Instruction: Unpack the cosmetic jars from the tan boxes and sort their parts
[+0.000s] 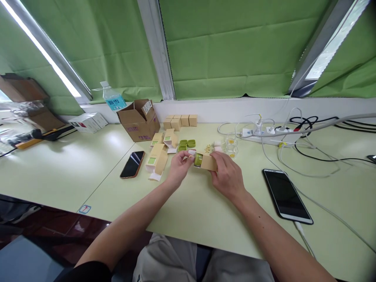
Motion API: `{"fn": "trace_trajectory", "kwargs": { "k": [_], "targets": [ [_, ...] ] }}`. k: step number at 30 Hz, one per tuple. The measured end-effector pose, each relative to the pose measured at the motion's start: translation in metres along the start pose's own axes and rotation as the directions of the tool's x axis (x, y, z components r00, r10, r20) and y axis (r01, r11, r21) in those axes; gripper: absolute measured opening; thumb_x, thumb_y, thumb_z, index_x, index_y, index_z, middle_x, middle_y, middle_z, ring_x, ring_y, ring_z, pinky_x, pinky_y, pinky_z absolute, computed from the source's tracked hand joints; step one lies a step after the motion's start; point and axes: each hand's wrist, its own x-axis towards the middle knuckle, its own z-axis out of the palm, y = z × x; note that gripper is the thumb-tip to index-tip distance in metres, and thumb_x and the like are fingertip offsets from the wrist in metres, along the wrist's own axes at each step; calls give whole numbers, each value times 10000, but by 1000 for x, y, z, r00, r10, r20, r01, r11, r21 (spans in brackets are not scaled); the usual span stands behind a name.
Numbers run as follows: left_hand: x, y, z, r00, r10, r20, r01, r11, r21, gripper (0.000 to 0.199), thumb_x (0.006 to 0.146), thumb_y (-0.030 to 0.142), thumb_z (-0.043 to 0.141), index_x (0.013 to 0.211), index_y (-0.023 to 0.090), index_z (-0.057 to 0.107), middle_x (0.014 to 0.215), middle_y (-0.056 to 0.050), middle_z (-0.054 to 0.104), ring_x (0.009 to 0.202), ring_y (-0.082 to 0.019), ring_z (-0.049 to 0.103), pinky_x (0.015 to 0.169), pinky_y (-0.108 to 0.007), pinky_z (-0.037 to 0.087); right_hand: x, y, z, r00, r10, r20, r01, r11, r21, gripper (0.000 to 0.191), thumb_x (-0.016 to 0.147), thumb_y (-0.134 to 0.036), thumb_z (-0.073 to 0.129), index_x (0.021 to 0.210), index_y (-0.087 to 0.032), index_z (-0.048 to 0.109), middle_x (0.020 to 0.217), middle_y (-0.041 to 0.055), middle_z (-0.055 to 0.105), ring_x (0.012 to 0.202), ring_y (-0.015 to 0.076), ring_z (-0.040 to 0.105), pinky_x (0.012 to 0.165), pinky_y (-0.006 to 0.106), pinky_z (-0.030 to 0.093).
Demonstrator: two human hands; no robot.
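Observation:
A small tan box [208,162] lies on its side above the table, its open end facing left, with a green container [198,159] in the opening. My right hand [228,174] grips the box's right end between thumb and fingers. My left hand [180,167] pinches the white flap at the open end, its fingertips beside the green container. Just behind my hands stand several green cups [191,143]. Small yellow pieces [207,148] and clear round containers [231,149] with yellow bits lie behind my right hand. Several tan boxes with open flaps [157,158] are left of my left hand.
A brown carton [139,121], a water bottle [113,97] and a row of closed tan boxes [185,120] stand at the back. One phone [132,164] lies left, another phone [287,196] right with its cable. A power strip [270,135] and tangled cables are at the back right.

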Motion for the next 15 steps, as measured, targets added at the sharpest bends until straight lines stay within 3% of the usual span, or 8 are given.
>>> {"fn": "trace_trajectory", "kwargs": {
  "k": [4,8,11,15],
  "targets": [
    [9,2,-8,997,-9,-77,0,993,-121,597,739,663,917,887,224,540,913,-18,746,879,-189,733,906,-396,627,3,11,-5,987,160,-28,-159,987,20,508,872,-167,649,1372,-212,569,1304,159,739,1197,347,700,957,469,619],
    [15,1,-14,998,-16,-59,14,999,-36,614,771,691,878,916,238,490,886,-9,728,850,-200,738,863,-418,641,7,20,-9,923,381,-63,-373,922,108,485,832,-216,659,1310,-233,581,1284,158,717,1195,376,673,951,518,588],
    [11,3,-13,996,48,77,-61,981,184,508,870,639,801,895,233,497,990,-69,764,928,-224,744,909,-430,609,11,24,-10,833,547,-80,-497,804,325,529,808,-295,719,1311,-234,565,1312,149,690,1170,354,664,980,525,572],
    [-3,11,-5,942,23,336,-200,842,501,195,1038,414,604,972,236,562,1083,-83,784,1054,-259,735,952,-430,558,14,20,-5,734,677,58,-557,550,622,614,754,-421,839,1285,-251,583,1302,117,689,1134,317,661,975,498,574]
  ]
}}
